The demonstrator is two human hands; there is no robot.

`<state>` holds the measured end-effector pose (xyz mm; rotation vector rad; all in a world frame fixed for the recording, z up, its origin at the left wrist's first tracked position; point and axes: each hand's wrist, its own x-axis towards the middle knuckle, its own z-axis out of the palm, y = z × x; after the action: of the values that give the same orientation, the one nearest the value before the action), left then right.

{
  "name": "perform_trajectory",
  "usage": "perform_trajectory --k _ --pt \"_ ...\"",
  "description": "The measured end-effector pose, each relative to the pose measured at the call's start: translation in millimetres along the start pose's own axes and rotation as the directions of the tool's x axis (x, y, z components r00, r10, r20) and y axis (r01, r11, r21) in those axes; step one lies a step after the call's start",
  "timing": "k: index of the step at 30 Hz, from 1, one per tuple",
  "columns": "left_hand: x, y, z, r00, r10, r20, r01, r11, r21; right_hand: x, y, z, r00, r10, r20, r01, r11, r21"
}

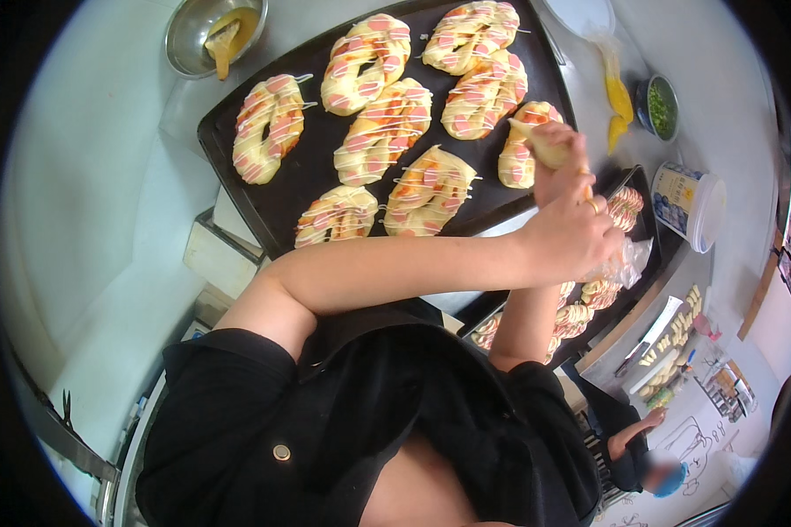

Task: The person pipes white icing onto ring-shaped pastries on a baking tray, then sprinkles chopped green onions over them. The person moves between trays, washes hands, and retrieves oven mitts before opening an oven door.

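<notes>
My left hand [570, 240], its forearm crossing over my right arm, grips a clear plastic piping bag [544, 146]; the bag's crumpled end [631, 262] sticks out beside it. My right hand [562, 172], partly hidden by my left, is around the bag near its pale tip. That tip is over a shaped dough piece [517, 158] with pink sausage slices and red sauce at the right of a dark baking tray [481, 165]. Several similar pieces on the tray, such as the looped one [269, 132], bear thin white sauce lines.
A steel bowl [175, 46] with yellow liquid and a brush stands upper left. At right are a yellow-filled bag [618, 99], a bowl of chopped greens [661, 109], a plastic tub [679, 197] and another loaded tray [643, 178]. A co-worker [623, 435] stands at a farther counter.
</notes>
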<state>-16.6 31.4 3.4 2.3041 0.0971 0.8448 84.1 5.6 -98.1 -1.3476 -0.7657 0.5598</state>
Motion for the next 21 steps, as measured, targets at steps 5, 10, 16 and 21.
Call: perform_trajectory --k 5,10,16,21 --pt "-5.7 14.5 33.6 0.996 0.06 0.058 -0.06 0.998 -0.011 4.4 -9.2 -31.5 0.95 0.137 -0.28 -0.044 0.949 0.313" --pt "-3.0 14.0 45.6 1.0 0.013 0.012 -0.013 0.999 0.049 6.4 3.2 -32.6 0.954 0.097 -0.284 -0.093 0.995 0.026" --pt "-4.9 33.2 48.0 0.997 0.067 0.046 -0.07 0.996 0.063 -14.2 -2.9 -45.3 0.978 0.125 -0.167 -0.143 0.984 -0.103" --pt "-10.8 47.0 52.1 0.999 0.05 0.018 -0.05 0.998 0.035 -31.0 -8.0 -50.5 0.987 0.137 -0.087 -0.145 0.985 -0.096"
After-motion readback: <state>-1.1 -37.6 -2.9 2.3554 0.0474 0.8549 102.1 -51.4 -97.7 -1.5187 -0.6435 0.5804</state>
